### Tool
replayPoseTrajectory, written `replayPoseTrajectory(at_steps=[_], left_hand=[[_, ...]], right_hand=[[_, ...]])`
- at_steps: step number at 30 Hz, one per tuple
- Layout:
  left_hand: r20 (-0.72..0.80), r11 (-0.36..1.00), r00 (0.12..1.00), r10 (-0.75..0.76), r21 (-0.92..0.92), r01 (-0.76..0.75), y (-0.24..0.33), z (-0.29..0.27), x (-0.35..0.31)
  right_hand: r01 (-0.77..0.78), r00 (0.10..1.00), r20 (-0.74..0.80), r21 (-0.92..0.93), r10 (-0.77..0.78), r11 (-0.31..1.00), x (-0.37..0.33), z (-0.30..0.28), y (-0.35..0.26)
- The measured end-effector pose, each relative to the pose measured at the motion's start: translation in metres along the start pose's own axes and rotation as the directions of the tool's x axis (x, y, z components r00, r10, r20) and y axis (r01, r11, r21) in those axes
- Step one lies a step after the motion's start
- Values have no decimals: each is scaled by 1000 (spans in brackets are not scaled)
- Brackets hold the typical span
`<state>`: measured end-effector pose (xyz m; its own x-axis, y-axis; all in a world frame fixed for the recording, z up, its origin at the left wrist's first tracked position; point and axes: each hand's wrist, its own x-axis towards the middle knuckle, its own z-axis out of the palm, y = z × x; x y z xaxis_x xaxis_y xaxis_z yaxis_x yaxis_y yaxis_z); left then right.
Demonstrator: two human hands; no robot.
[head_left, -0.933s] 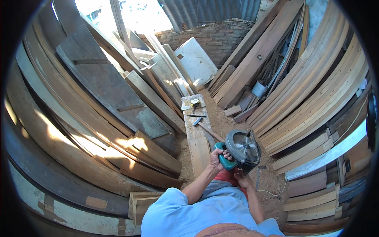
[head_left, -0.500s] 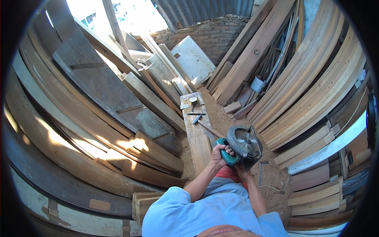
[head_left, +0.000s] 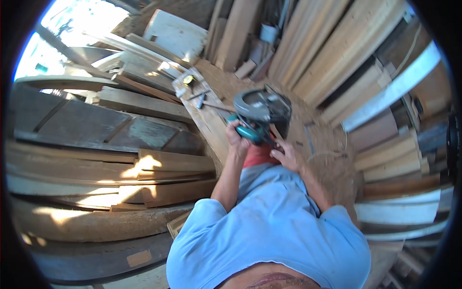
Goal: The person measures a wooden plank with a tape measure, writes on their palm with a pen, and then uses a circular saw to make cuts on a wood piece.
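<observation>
A narrow bench (head_left: 198, 114) runs ahead and leftward of the left hand (head_left: 237, 136), which is wrapped tight round a green-handled circular saw (head_left: 254, 109). The right hand (head_left: 287, 155) touches the saw's near end; I can't tell whether it's gripping. Beyond the left hand lie a hammer (head_left: 201, 100) and, farther, a tape measure (head_left: 188, 80).

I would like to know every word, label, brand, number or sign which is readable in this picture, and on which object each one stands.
No text can be read in this view.
Circular saw in the left hand: any marking is too blurred to read.
Yellow tape measure: too small and blurred to read.
Light blue shirt: no lettering visible.
</observation>
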<state>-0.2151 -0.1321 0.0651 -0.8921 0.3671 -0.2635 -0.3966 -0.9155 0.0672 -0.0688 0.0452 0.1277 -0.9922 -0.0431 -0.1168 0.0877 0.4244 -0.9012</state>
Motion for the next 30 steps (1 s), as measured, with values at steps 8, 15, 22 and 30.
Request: replayPoseTrajectory(at_steps=[8,15,22,30], left_hand=[[23,995,995,-98,-29,98,4,11,-4],[-28,996,996,-87,8,88,-4,10,0],[48,996,995,-86,19,85,-11,3,-1],[-77,990,994,-72,117,80,-13,13,-6]], right_hand=[[-55,995,87,196,39,979,1,-10,-45],[-13,995,96,7,12,1000,6,-15,-76],[-84,991,91,-138,97,987,8,-14,-72],[-55,997,64,220,42,974,12,-28,-90]])
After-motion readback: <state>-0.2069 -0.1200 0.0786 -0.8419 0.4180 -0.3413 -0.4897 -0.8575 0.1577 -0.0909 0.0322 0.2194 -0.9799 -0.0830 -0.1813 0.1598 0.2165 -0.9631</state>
